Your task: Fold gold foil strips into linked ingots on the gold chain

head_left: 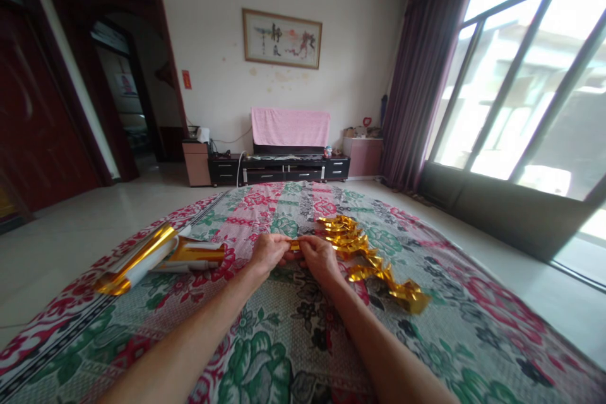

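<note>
Between my two hands a small piece of gold foil paper (295, 245) is pinched, mostly hidden by the fingers. My left hand (269, 252) grips its left end, thumb and fingers pressed together. At its right end my right hand (320, 257) is closed in the same way. Just right of my right hand lie several folded gold foil pieces (350, 240), bunched in a loose row that trails toward the lower right. Left of my left hand rest a roll of gold and white foil paper (142, 259) and a second curled sheet (192, 255).
A flowered cloth (265, 360) covers the broad surface under my hands. Beyond it stands a low black cabinet (291, 167), with a pink towel (290, 126) draped over a screen. Windows (521, 88) and a purple curtain (416, 69) are on the right, a doorway (125, 88) on the left.
</note>
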The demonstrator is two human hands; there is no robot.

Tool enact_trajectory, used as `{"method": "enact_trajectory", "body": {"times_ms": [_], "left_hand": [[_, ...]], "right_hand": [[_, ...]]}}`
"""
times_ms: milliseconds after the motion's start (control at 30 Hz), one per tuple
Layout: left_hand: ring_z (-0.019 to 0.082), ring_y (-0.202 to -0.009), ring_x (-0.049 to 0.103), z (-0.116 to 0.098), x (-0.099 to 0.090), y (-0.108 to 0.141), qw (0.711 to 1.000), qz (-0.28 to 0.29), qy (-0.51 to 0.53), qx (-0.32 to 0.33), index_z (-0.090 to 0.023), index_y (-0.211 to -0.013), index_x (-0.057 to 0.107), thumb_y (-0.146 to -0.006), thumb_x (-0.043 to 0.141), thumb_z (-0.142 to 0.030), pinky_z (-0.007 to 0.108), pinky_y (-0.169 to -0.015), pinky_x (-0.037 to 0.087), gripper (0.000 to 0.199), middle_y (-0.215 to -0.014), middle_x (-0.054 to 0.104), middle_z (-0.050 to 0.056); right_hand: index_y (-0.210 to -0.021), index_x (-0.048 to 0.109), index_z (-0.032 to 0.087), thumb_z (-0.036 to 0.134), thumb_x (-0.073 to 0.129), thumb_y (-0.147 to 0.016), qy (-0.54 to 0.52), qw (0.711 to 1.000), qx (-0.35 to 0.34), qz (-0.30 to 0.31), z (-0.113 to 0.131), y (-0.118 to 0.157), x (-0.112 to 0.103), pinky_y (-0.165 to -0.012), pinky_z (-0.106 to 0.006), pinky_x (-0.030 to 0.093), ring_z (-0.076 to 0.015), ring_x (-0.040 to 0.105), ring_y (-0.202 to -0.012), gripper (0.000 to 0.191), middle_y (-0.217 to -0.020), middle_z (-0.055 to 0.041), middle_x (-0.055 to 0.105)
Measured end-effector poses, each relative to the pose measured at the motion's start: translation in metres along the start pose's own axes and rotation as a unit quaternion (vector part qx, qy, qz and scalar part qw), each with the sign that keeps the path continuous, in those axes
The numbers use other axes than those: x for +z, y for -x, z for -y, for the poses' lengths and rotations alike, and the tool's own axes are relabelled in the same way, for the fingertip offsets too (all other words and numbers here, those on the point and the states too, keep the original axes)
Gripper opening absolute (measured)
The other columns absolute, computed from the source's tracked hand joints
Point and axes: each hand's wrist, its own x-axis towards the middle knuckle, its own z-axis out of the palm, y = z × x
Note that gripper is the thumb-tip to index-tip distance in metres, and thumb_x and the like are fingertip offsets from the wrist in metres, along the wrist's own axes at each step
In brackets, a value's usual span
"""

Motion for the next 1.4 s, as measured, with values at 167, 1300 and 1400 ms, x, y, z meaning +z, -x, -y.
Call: {"method": "enact_trajectory", "body": {"times_ms": [167,1300,1400], "left_hand": [[0.015,-0.059,0.065,-0.005,-0.002,0.004,1.000,0.016,0.024,-0.007,-0.013,-0.088,0.067,-0.067,0.053,-0.017,0.018,-0.045,0.044,0.025,-0.067,0.070,0.004],[0.015,-0.082,0.065,-0.003,0.006,0.011,0.946,-0.120,-0.236,0.188,-0.018,-0.091,0.070,-0.075,0.049,-0.019,0.022,-0.078,0.047,0.026,-0.089,0.071,0.005],[0.015,-0.081,0.065,-0.002,0.007,0.011,0.943,-0.129,-0.246,0.182,-0.018,-0.093,0.070,-0.076,0.048,-0.020,0.021,-0.078,0.047,0.027,-0.089,0.071,0.005]], "right_hand": [[-0.096,0.068,0.014,0.031,0.046,-0.073,-0.023,1.000,0.007,0.004,0.005,0.003,-0.002,-0.043,-0.019,0.046,-0.0121,0.059,-0.050,0.036,-0.068,-0.0024,0.067],[-0.093,0.070,0.020,0.031,0.045,-0.077,0.082,0.995,-0.026,-0.049,-0.001,0.002,0.002,-0.061,-0.023,0.051,-0.0160,0.065,-0.065,0.032,-0.079,-0.0031,0.071],[-0.095,0.070,0.022,0.031,0.044,-0.078,0.099,0.993,-0.036,-0.052,-0.001,0.003,0.002,-0.064,-0.024,0.051,-0.0170,0.065,-0.071,0.032,-0.081,-0.0027,0.071]]}}
